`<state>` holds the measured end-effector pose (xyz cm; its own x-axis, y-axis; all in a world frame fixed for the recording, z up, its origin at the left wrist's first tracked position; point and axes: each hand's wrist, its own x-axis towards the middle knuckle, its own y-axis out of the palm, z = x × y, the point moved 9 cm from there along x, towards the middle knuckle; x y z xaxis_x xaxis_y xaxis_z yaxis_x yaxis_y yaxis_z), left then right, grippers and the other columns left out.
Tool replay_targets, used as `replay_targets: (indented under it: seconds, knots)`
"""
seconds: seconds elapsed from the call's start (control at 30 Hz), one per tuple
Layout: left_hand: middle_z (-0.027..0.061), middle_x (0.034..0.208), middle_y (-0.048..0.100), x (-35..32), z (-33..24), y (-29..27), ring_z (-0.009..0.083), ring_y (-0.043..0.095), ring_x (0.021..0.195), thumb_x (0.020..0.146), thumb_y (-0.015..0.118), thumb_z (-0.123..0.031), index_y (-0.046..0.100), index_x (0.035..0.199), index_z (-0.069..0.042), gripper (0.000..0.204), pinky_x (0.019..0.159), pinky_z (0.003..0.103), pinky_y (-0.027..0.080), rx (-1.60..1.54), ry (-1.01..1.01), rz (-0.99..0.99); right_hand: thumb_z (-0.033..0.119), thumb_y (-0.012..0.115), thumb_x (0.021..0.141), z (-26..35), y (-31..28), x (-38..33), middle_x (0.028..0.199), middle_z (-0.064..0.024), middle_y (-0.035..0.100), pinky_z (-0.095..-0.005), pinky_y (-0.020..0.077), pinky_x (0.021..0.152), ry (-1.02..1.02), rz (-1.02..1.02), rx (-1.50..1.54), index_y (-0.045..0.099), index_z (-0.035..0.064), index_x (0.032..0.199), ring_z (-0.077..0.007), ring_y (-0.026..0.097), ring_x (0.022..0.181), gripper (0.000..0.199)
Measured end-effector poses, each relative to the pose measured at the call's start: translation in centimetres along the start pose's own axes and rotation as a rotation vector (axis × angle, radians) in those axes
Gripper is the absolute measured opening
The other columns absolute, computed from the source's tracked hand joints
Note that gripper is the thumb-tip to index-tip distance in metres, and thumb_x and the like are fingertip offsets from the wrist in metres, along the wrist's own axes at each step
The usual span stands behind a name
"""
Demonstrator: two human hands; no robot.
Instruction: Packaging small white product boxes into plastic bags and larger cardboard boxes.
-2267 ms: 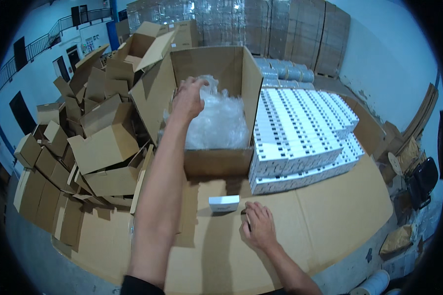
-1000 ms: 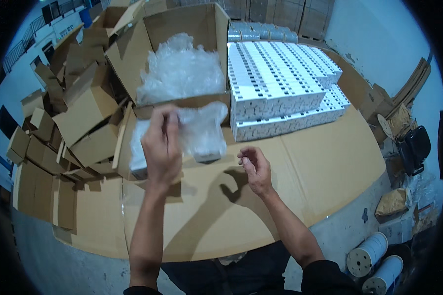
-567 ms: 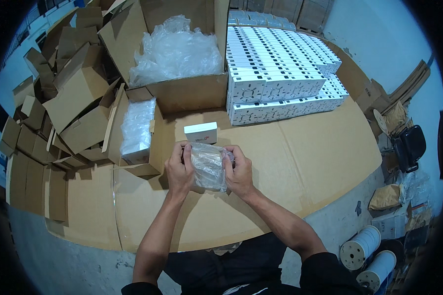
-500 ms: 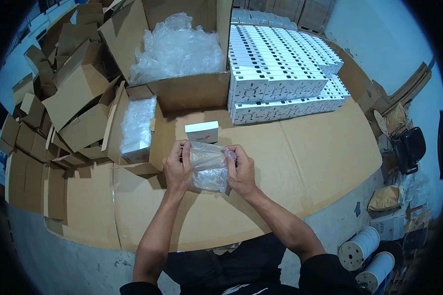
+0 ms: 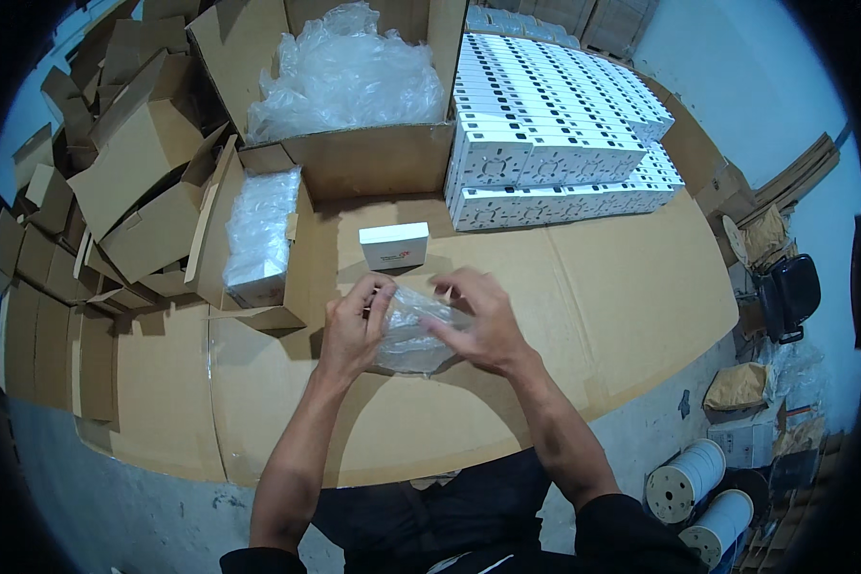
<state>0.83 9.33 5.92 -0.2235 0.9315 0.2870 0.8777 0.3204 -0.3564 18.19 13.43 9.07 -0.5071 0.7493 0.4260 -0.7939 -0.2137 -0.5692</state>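
Observation:
A clear plastic bag (image 5: pixel 413 335) hangs between my hands above the cardboard-covered table. My left hand (image 5: pixel 356 323) pinches its upper left edge between thumb and fingers. My right hand (image 5: pixel 478 320) is at the bag's right side, fingers spread and apart from the thumb; the thumb lies against the film. Just beyond the bag stands a small white box (image 5: pixel 393 246) with a red mark on its front. To the left, an open carton (image 5: pixel 306 253) holds several items in clear plastic wrap (image 5: pixel 261 230).
A large open carton (image 5: pixel 373 170) full of clear plastic bags (image 5: pixel 349 81) stands at the back. Stacked white plates (image 5: pixel 545 163) fill the back right. Cardboard boxes (image 5: pixel 143 143) pile up at the left. Cable spools (image 5: pixel 684 481) and a black chair (image 5: pixel 787 295) are on the floor at right.
My right hand has loosened its grip on the bag's upper right corner, its fingers now spread. The bag has sagged into a different shape, while my left hand keeps its pinch.

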Motion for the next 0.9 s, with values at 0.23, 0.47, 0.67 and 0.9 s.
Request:
replay_targets:
  seconds: [0.23, 0.47, 0.67, 0.9]
  knots:
    - [0.0064, 0.091, 0.07, -0.2, 1.2, 0.8, 0.0084, 0.063, 0.082, 0.1, 0.067, -0.016, 0.065, 0.111, -0.001, 0.019, 0.067, 0.026, 0.053, -0.499, -0.156, -0.039, 0.016, 0.073, 0.093, -2.4, 1.1, -1.0, 0.067, -0.0157, 0.066, -0.0381, 0.0508, 0.058, 0.218, -0.079, 0.145, 0.064, -0.003, 0.089, -0.0234, 0.066, 0.059, 0.021]
    - [0.002, 0.092, 0.067, -2.8, 4.2, 3.6, 0.0052, 0.061, 0.083, 0.102, 0.064, -0.015, 0.065, 0.109, -0.001, 0.015, 0.067, 0.023, 0.05, -0.567, -0.295, 0.058, 0.017, 0.064, 0.102, -4.2, 1.7, -1.9, 0.072, 0.0024, 0.061, -0.0258, 0.045, 0.057, 0.384, -0.267, 0.309, 0.063, 0.0002, 0.087, -0.0049, 0.052, 0.063, 0.022]
    - [-0.0029, 0.067, 0.055, -2.8, 3.7, 2.7, 0.0039, 0.053, 0.059, 0.105, 0.06, -0.018, 0.063, 0.094, -0.002, 0.019, 0.05, 0.027, 0.042, -0.332, -0.329, 0.052, 0.025, 0.054, 0.109, -8.0, 0.9, -2.6, 0.071, 0.0042, 0.054, -0.024, 0.0409, 0.053, 0.499, -0.463, 0.72, 0.061, 0.0043, 0.087, -0.0031, 0.046, 0.062, 0.031]
    - [-0.0012, 0.065, 0.055, -2.7, 1.5, 0.7, 0.0044, 0.051, 0.056, 0.107, 0.056, -0.02, 0.063, 0.096, -0.001, 0.022, 0.049, 0.026, 0.041, -0.091, -0.068, -0.103, 0.025, 0.044, 0.112, -6.6, 0.4, -3.3, 0.072, 0.005, 0.048, -0.022, 0.0401, 0.057, 0.592, -0.541, 0.774, 0.06, 0.0051, 0.097, -0.0026, 0.043, 0.063, 0.03]
